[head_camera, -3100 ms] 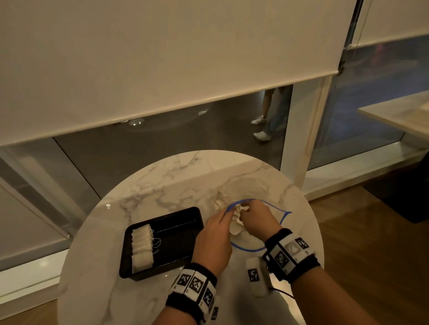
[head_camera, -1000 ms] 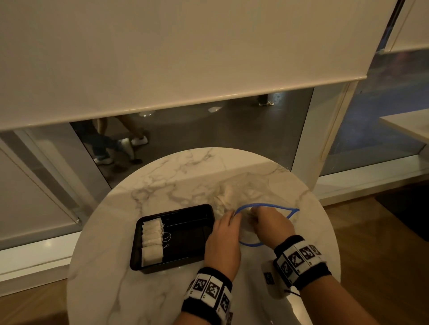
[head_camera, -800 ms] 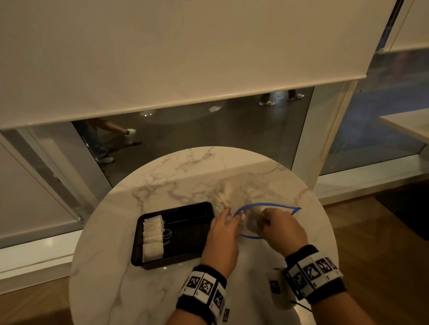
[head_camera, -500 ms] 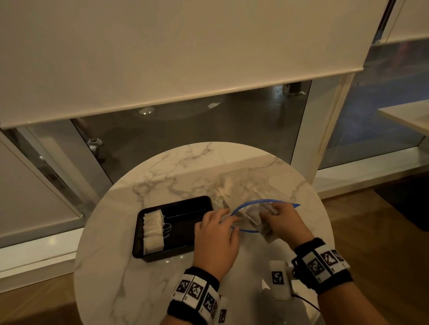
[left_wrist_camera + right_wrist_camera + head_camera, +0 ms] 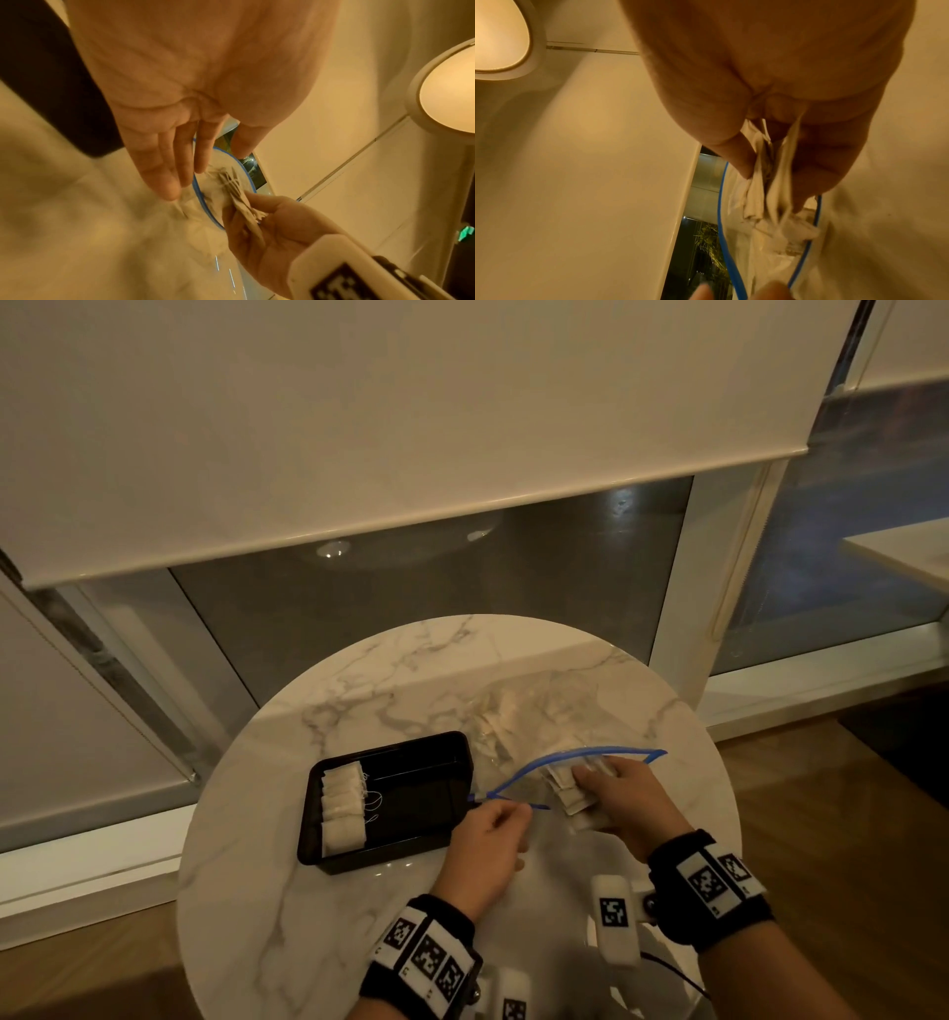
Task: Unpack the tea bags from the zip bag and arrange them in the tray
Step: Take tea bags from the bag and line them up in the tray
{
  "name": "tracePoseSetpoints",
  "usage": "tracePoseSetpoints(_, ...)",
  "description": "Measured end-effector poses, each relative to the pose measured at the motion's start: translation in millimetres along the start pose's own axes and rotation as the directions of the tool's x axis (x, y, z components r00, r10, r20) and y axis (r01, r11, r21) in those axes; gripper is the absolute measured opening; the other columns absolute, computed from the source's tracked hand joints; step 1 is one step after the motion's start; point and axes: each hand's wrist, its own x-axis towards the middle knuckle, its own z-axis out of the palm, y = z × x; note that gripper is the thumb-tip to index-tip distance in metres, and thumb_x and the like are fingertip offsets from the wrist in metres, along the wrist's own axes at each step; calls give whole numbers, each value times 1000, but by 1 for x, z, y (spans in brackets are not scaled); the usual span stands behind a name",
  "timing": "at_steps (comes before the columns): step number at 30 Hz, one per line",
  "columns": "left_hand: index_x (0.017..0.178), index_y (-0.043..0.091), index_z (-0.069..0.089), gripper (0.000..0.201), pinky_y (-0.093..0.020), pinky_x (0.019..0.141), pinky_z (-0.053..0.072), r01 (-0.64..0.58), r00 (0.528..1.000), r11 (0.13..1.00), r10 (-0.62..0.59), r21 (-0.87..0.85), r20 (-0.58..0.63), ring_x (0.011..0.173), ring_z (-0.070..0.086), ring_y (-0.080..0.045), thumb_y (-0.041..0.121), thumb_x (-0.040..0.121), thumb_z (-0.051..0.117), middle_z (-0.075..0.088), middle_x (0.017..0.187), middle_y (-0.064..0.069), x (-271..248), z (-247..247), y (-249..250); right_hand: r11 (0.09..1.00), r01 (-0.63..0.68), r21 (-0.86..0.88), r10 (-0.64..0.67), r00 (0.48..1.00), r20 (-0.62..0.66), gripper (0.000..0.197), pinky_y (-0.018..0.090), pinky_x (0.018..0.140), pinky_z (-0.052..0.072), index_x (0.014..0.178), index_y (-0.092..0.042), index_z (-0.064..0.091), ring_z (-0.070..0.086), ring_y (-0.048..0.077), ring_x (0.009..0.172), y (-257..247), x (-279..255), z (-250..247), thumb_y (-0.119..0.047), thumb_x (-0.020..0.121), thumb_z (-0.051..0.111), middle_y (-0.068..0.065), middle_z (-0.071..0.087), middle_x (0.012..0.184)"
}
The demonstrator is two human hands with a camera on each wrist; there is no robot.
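A clear zip bag [image 5: 529, 721] with a blue rim [image 5: 606, 752] lies open on the marble table, with more tea bags dimly visible inside. My right hand [image 5: 580, 788] grips a bundle of several tea bags [image 5: 565, 788] at the bag's mouth, thumb on one side and fingers on the other [image 5: 770, 178]. The same bundle [image 5: 244, 207] shows in the left wrist view. My left hand [image 5: 506, 814] is at the rim's left corner, its straight fingers [image 5: 167, 172] lying against the rim. The black tray [image 5: 390, 857] sits to the left, with a row of several tea bags [image 5: 341, 806] along its left side.
The round marble table [image 5: 411, 670] stands against a window with a lowered blind. The tray's right part is bare black floor. Wood flooring lies beyond the table's right edge.
My right hand has drawn a bundle of tea bags back out of the bag's mouth toward me. My left hand has slid left along the blue rim.
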Motion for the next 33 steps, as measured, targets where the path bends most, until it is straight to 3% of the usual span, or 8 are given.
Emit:
tracePoseSetpoints(5, 99, 17, 69, 28, -32, 69, 55, 223, 971, 926, -183, -305, 156, 81, 66, -19, 40, 101, 53, 68, 94, -5, 3, 21, 21, 982, -43, 182, 40, 999, 24, 13, 31, 55, 56, 105, -1, 65, 68, 25, 73, 2, 6, 12, -7, 98, 56, 17, 70, 88)
tracePoseSetpoints(8, 111, 16, 71, 36, -36, 74, 58, 269, 957, 885, -201, -380, 209, 89, 70, -24, 47, 96, 59, 72, 101, -8, 8, 28, 26, 983, -18, 184, 10, 999, 42, 12, 31, 58, 56, 105, -2, 64, 68, 21, 69, 4, 5, 12, -2, 97, 54, 14, 70, 85)
tracePoseSetpoints(11, 114, 11, 71, 34, -34, 73, 58, 279, 952, 861, -190, -426, 240, 89, 71, -26, 38, 94, 66, 74, 107, -18, 12, 31, 29, 986, 16, 166, -25, 998, 51, 13, 33, 64, 57, 105, -6, 63, 70, 19, 72, 4, 5, 10, 0, 96, 56, 13, 72, 87)
tracePoseSetpoints(13, 112, 4, 70, 30, -32, 70, 59, 272, 956, 855, -188, -442, 226, 84, 73, -25, 29, 94, 68, 74, 98, -20, 16, 32, 29, 985, 23, 172, -34, 997, 63, 14, 38, 73, 59, 105, -6, 66, 71, 26, 82, 4, 5, 7, -1, 95, 58, 17, 73, 93)
tracePoseSetpoints(16, 103, 0, 69, 20, -30, 69, 61, 241, 969, 871, -187, -428, 165, 74, 73, -21, 19, 96, 67, 73, 82, -14, 21, 32, 28, 986, 42, 162, -50, 998, 47, 7, 42, 76, 57, 95, 0, 69, 70, 29, 78, 5, 5, 5, 1, 92, 62, 20, 72, 86)
tracePoseSetpoints(23, 105, 3, 72, 23, -31, 67, 61, 246, 968, 818, -238, -520, 83, 81, 75, -22, 22, 92, 72, 77, 96, -15, 26, 29, 31, 995, 59, 74, -60, 998, 12, 10, 36, 68, 60, 93, 1, 71, 73, 28, 75, 5, 4, 5, -3, 85, 73, 19, 75, 86)
tracePoseSetpoints(28, 99, -2, 69, 11, -26, 59, 58, 235, 970, 845, -239, -481, 53, 82, 73, -24, 8, 94, 66, 73, 93, -17, 29, 31, 28, 988, 31, 153, -34, 999, 19, 15, 39, 70, 61, 101, 5, 69, 71, 32, 80, 12, 8, 6, -7, 93, 64, 25, 73, 94)
tracePoseSetpoints(33, 98, -3, 71, 11, -26, 65, 59, 208, 975, 877, -220, -433, 23, 92, 74, -27, 6, 93, 67, 74, 99, -18, 30, 28, 18, 987, 24, 157, -21, 999, -24, 14, 33, 63, 58, 97, 0, 70, 72, 28, 79, 12, 9, 4, -10, 96, 61, 17, 74, 89)
